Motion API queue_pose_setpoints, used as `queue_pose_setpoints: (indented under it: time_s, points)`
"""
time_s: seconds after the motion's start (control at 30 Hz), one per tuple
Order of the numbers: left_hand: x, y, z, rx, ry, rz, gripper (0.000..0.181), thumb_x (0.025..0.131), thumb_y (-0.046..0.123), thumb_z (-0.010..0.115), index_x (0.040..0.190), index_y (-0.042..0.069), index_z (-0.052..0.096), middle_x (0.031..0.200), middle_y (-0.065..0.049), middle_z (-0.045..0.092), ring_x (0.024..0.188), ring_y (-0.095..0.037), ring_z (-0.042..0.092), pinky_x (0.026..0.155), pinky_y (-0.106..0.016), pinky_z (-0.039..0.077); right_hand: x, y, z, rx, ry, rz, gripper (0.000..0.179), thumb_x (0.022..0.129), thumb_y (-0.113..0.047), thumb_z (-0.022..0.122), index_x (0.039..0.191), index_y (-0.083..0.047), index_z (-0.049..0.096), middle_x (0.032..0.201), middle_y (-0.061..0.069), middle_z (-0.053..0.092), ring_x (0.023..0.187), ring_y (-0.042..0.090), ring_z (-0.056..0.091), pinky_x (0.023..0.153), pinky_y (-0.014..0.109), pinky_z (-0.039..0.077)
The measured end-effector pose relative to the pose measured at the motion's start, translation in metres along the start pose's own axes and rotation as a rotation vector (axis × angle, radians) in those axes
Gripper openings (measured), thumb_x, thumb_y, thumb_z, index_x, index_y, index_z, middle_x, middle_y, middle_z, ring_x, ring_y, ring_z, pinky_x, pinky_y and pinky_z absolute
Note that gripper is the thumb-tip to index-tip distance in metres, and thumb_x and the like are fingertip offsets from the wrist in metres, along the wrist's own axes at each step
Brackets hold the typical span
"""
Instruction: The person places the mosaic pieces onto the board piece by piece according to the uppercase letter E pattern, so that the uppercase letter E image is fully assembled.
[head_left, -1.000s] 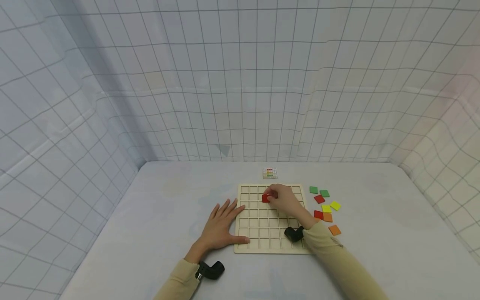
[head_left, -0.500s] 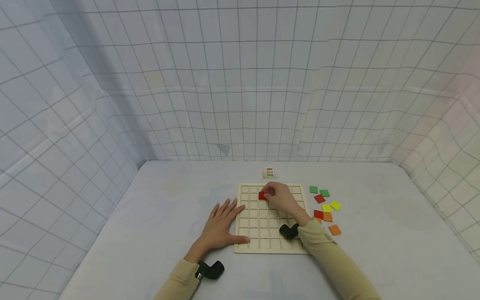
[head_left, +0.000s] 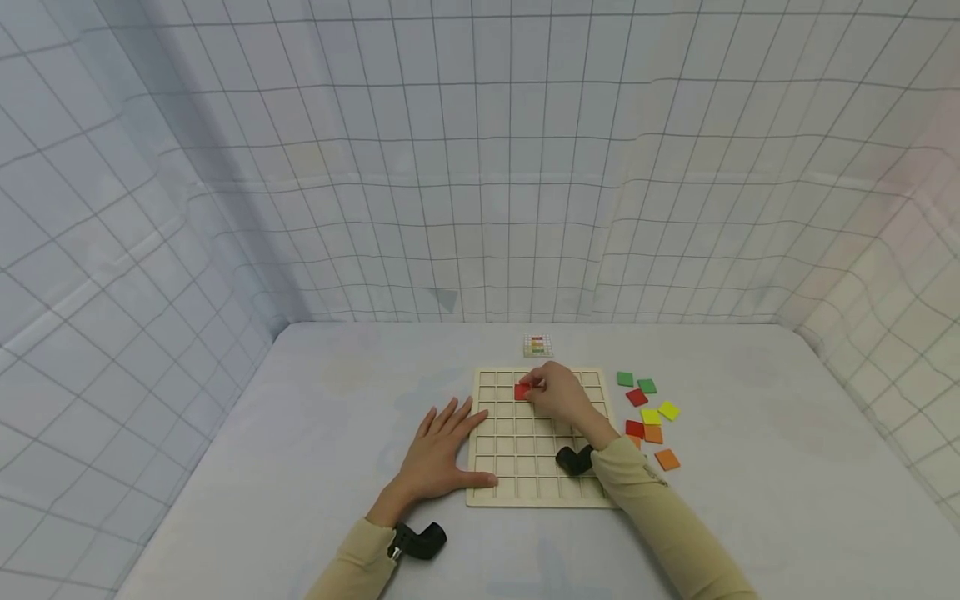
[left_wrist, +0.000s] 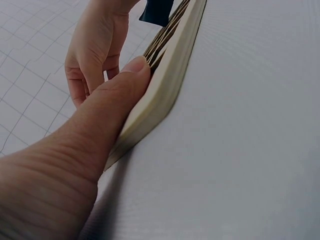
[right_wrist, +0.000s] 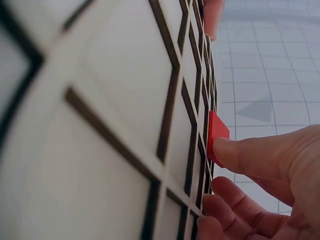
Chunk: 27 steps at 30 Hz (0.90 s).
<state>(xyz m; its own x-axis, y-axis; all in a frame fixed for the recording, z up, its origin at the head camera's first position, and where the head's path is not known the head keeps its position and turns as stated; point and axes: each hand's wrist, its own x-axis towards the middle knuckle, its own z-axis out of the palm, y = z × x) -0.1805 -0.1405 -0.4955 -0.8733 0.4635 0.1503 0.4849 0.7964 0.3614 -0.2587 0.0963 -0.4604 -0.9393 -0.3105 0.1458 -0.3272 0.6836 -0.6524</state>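
Bench (head_left: 337, 417) stretches wide left of the grid board (head_left: 506, 447), your left hand (head_left: 437, 463) spread across that edge; your right hand (head_left: 562, 398) pinches a red square tile (head_left: 521, 392), roughly grid-aligned.

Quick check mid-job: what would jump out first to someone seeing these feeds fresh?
Probably the red tile, pinched by the right hand over the far part of the pale gridded board. Next, the bright scatter of green, red, yellow and orange loose tiles on the white surface, right of the board. Then the left hand, fingers spread at the board's left edge.
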Motion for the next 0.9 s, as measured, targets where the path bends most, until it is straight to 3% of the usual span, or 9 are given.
queue_pose_setpoints:
  time_s: [0.53, 0.7, 0.9]
  points:
    - [0.000, -0.001, 0.001, 0.004, 0.001, 0.005, 0.098, 0.072, 0.076, 0.059, 0.149, 0.022, 0.033, 0.156, -0.005, 0.020, 0.143, -0.025, 0.009, 0.112, -0.049, 0.004, -0.006, -0.001, -0.002, -0.059, -0.056, 0.011, 0.021, 0.088, -0.009, 0.065, 0.108, -0.005, 0.072, 0.101, 0.008, 0.053, 0.076, 0.018, 0.050, 0.065, 0.032, 0.044]
    - [0.000, -0.002, 0.003, 0.001, 0.021, 0.013, 0.099, 0.071, 0.078, 0.057, 0.148, 0.021, 0.035, 0.155, -0.006, 0.022, 0.142, -0.027, 0.012, 0.112, -0.051, 0.005, -0.008, 0.000, -0.005, -0.107, -0.094, -0.043, 0.028, 0.088, -0.009, 0.065, 0.116, -0.005, 0.068, 0.104, 0.009, 0.052, 0.071, 0.016, 0.045, 0.063, 0.030, 0.040]
    - [0.000, -0.001, 0.002, -0.005, 0.008, 0.003, 0.098, 0.071, 0.077, 0.058, 0.149, 0.022, 0.034, 0.156, -0.006, 0.021, 0.143, -0.026, 0.010, 0.112, -0.050, 0.004, -0.014, 0.005, -0.012, -0.174, -0.183, -0.164, 0.045, 0.087, -0.013, 0.070, 0.130, -0.003, 0.058, 0.115, 0.013, 0.053, 0.084, 0.019, 0.048, 0.074, 0.035, 0.044]
